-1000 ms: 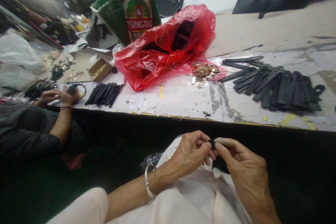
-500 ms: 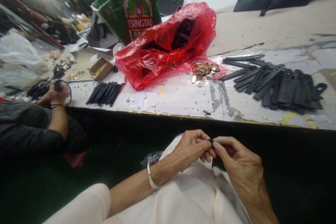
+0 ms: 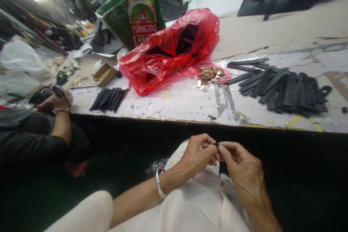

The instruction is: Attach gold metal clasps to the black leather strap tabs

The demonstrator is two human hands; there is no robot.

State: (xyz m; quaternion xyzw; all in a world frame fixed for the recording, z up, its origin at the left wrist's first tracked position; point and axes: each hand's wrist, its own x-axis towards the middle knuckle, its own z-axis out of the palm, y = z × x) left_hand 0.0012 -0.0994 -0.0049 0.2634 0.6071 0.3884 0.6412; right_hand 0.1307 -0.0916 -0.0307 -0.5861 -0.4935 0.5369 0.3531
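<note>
Over my lap, my left hand (image 3: 202, 151) and my right hand (image 3: 240, 163) meet fingertip to fingertip. Both pinch a small black piece (image 3: 216, 145), most of which my fingers cover; it looks like the end of a black strap, though its full shape is hidden. On the table beyond lie a pile of black straps (image 3: 292, 88) with slotted ends, to the right, and a heap of gold metal fittings (image 3: 209, 75) nearer the middle. A neat row of narrow black strips (image 3: 109, 99) rests farther left.
A red plastic bag (image 3: 168, 58) with dark pieces inside leans by a green Tsingtao box (image 3: 144, 14). Left of it stands a small cardboard box (image 3: 104, 75) of gold parts. A co-worker's hand (image 3: 58, 101) is at the far left. Black handbags (image 3: 277, 1) lie at the back right.
My hands stay pinched together at nearly the same spot, with the right hand shifted slightly left. The view has moved a little. The co-worker's hand has turned and lowered slightly.
</note>
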